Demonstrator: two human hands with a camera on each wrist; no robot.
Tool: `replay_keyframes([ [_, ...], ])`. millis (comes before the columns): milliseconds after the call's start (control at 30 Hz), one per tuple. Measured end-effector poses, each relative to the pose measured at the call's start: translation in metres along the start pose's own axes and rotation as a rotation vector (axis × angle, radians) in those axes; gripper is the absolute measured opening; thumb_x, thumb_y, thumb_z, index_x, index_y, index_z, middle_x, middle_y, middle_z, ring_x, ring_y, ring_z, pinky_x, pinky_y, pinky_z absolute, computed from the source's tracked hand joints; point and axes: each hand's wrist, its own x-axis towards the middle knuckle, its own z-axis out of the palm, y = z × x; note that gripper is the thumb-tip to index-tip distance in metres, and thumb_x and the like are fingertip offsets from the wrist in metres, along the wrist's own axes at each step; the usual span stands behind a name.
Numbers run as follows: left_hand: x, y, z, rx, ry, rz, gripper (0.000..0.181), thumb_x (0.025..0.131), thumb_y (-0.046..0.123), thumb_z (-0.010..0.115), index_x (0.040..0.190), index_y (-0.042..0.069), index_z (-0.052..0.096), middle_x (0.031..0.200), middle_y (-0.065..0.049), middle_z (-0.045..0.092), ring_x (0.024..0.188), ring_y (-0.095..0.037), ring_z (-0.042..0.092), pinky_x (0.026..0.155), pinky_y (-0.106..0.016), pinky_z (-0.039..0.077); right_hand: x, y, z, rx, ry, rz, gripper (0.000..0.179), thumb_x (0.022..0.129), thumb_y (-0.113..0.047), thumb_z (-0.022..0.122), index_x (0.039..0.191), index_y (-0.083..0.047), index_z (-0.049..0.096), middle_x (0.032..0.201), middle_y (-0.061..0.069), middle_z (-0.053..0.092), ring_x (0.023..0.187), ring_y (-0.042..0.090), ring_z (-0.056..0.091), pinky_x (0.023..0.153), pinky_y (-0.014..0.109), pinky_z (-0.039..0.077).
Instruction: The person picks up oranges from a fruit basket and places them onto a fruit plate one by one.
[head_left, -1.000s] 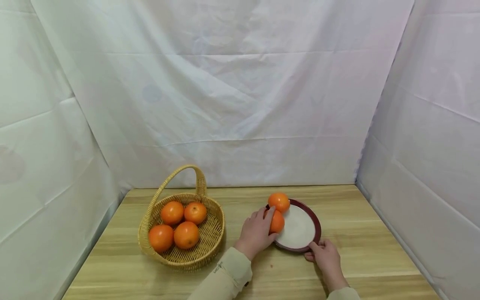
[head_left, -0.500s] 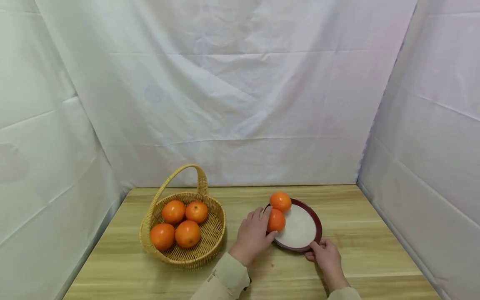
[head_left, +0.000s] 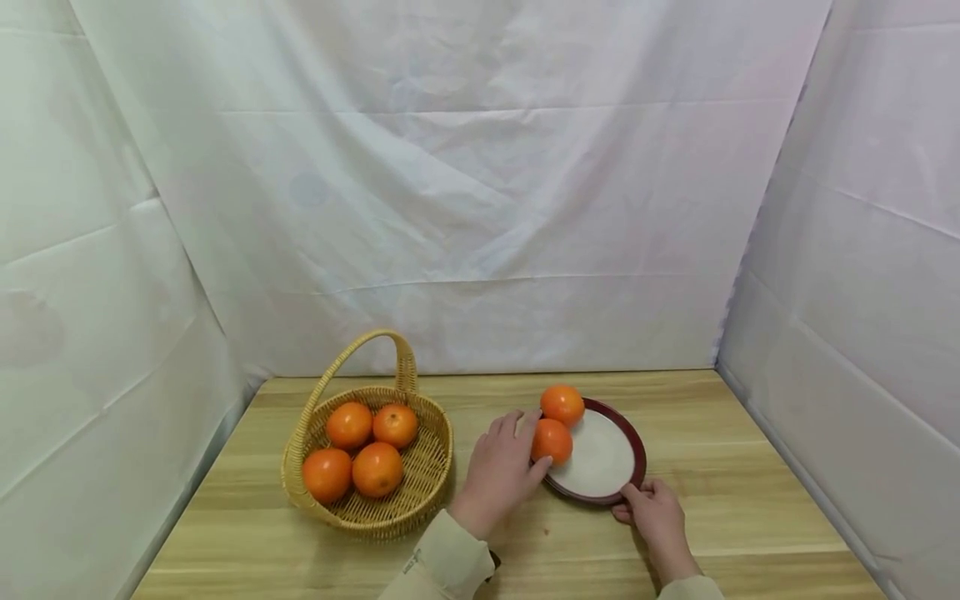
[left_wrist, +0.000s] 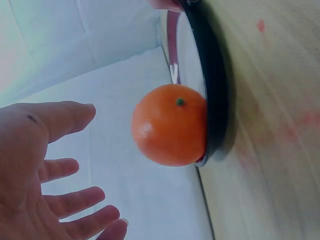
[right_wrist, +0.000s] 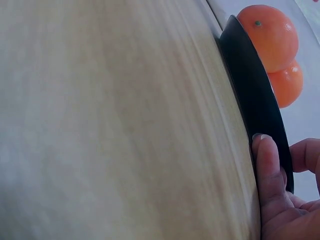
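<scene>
Two oranges sit on the left side of a round plate with a white middle and dark red rim (head_left: pixel 636 442). My left hand (head_left: pixel 501 468) is beside the nearer orange (head_left: pixel 552 442). In the left wrist view its fingers (left_wrist: pixel 75 202) are spread, with a gap between them and that orange. The farther orange (head_left: pixel 562 405) rests at the back left of the plate. At the front right, my right hand (head_left: pixel 656 518) pinches the plate's edge, thumb above and fingers below, as the right wrist view shows against the plate's black outer side (right_wrist: pixel 255 95).
A wicker basket (head_left: pixel 427 500) with a tall arched handle stands on the left of the wooden table (head_left: pixel 570 558). Several oranges (head_left: pixel 377 469) lie inside it. White cloth (head_left: pixel 480 208) hangs behind the table and along both sides.
My left hand has let go of the nearer orange and drawn back to the left. That orange stays on the plate, and my right hand keeps its hold on the edge.
</scene>
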Motion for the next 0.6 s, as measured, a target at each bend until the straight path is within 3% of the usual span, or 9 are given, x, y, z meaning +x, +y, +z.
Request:
replay_keyframes([
  [167, -0.003, 0.0, -0.01, 0.019, 0.006, 0.004, 0.067, 0.095, 0.048, 0.066, 0.151, 0.018, 0.044, 0.143, -0.012, 0.055, 0.129, -0.031, 0.055, 0.097, -0.05, 0.053, 0.001, 0.0, 0.0, -0.008, 0.001, -0.005, 0.032, 0.098, -0.008, 0.05, 0.122, 0.014, 0.045, 0.081, 0.011, 0.069, 0.065, 0.012, 0.07, 0.064, 0.025, 0.06],
  [400, -0.01, -0.005, -0.019, 0.059, 0.066, 0.033, 0.065, 0.093, 0.047, 0.069, 0.147, 0.018, 0.047, 0.138, -0.012, 0.059, 0.125, -0.03, 0.058, 0.09, -0.048, 0.056, 0.001, 0.0, 0.0, 0.007, 0.005, 0.022, 0.025, 0.099, -0.009, 0.051, 0.113, 0.01, 0.047, 0.078, 0.008, 0.069, 0.065, 0.012, 0.069, 0.063, 0.026, 0.06],
  [600, -0.017, -0.013, -0.027, 0.055, 0.091, 0.039, 0.065, 0.093, 0.047, 0.07, 0.147, 0.019, 0.046, 0.137, -0.012, 0.058, 0.124, -0.03, 0.058, 0.09, -0.049, 0.055, 0.0, -0.001, 0.0, 0.011, 0.005, 0.011, 0.026, 0.098, -0.009, 0.052, 0.115, 0.011, 0.047, 0.078, 0.008, 0.069, 0.065, 0.012, 0.069, 0.063, 0.026, 0.06],
])
